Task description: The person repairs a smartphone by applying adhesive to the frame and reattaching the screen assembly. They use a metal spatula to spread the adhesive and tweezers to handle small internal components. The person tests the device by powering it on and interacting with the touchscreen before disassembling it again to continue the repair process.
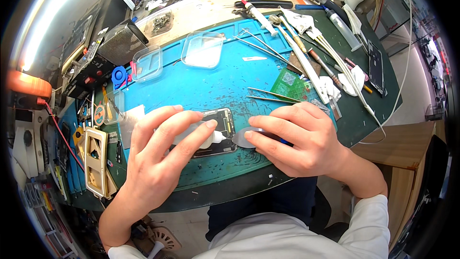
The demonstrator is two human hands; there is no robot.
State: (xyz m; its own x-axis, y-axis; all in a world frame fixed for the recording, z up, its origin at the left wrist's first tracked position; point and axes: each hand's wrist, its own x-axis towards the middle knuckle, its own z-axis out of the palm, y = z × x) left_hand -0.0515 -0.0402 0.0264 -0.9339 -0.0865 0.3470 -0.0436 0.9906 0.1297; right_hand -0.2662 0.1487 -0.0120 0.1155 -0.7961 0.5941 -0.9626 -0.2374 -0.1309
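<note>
My left hand [165, 156] is closed on a translucent bottle with a white nozzle [213, 138], held over a dark phone part [220, 117] lying on the blue mat [191, 93]. The nozzle points right, at the tip of a thin grey metal blade [244, 140] by the part's right edge. My right hand [299, 141] grips this blade between thumb and fingers; its far end is hidden by the hand. A grey sheet [128, 127] lies left of my left hand, and tweezers [270, 96] lie beyond my right hand.
Clear plastic boxes [201, 50] stand at the back of the mat. Several tools, syringes [342, 29] and a green board [290, 84] lie to the right. Black equipment [84, 81], an orange device [28, 86] and beige frames [96, 160] crowd the left. A wooden cabinet [402, 148] stands at right.
</note>
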